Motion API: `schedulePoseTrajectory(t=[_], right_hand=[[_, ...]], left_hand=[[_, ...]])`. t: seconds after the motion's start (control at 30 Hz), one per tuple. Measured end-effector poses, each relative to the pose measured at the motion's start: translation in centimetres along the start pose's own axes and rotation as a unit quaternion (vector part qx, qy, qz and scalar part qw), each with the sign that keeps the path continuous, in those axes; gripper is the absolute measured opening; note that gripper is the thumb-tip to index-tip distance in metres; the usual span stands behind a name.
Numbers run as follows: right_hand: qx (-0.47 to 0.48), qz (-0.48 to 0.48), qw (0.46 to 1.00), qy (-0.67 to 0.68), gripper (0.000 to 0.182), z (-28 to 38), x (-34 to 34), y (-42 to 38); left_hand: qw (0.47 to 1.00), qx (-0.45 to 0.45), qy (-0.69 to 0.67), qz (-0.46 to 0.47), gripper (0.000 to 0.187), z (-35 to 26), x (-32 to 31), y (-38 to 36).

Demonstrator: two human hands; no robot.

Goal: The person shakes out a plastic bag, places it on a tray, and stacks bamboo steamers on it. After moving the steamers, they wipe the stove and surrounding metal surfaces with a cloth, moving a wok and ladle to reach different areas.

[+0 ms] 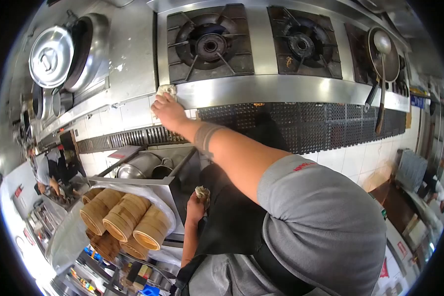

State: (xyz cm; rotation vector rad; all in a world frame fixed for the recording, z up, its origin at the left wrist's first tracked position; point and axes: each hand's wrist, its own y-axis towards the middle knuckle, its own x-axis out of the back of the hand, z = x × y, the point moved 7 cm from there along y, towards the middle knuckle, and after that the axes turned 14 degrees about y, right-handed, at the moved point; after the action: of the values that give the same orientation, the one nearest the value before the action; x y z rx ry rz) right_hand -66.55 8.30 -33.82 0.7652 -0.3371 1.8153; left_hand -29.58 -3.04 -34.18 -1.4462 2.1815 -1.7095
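My right hand [170,112] reaches out across the view to the steel front ledge [222,91] of the stove. Its fingers are closed on a crumpled pale cloth [166,90], which is pressed against the ledge near the left burner's corner. Lower down, close to my dark apron [227,222], my left hand [196,208] grips another bunched, stained cloth [203,194]. Part of that cloth is hidden in the fist. Beside the left hand stands a steel cart [175,190] with metal pots [139,165] inside.
Two burners [210,45] [302,44] line the stove; a pan [390,61] with a ladle [382,44] sits at right, handles overhanging. Bamboo steamers [127,217] are stacked at lower left. A lidded pot [52,56] stands at upper left. Black mat [325,126] covers floor. A person [47,170] works farther left.
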Motion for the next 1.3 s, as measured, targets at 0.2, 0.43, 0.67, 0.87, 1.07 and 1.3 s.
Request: schedulePoseTrajectory(t=[0.2,0.43,0.67,0.87,1.07,1.3], right_hand=[[-0.030,-0.033,0.999,-0.017,0.042,-5.8,13.7,-11.6],[-0.403,-0.092,0.855,-0.314,0.063,-25.9,34.9,-40.1],[-0.259,-0.228,0.924,-0.163,0.055,-18.1,22.7,-29.1],[0.061,0.034,0.998,-0.009,0.047,-4.0,10.6,-11.3],[-0.079,0.084,0.973,0.202,0.041,1.9,10.4,-1.7],[0.049,0.462,0.856,0.227,0.046,16.6,6.4,-6.0]], left_hand=[[0.999,-0.004,-0.004,-0.035,0.035,-0.1,-0.2,0.1],[0.999,-0.014,0.045,-0.024,0.038,-0.7,0.4,3.5],[0.996,0.004,0.092,-0.021,0.038,-2.7,2.2,4.6],[0.994,-0.072,0.045,-0.069,0.037,-6.4,5.3,2.8],[0.946,-0.098,-0.264,-0.163,0.038,-5.2,8.1,0.8],[0.686,-0.127,-0.716,0.031,0.049,-10.9,12.1,3.1]])
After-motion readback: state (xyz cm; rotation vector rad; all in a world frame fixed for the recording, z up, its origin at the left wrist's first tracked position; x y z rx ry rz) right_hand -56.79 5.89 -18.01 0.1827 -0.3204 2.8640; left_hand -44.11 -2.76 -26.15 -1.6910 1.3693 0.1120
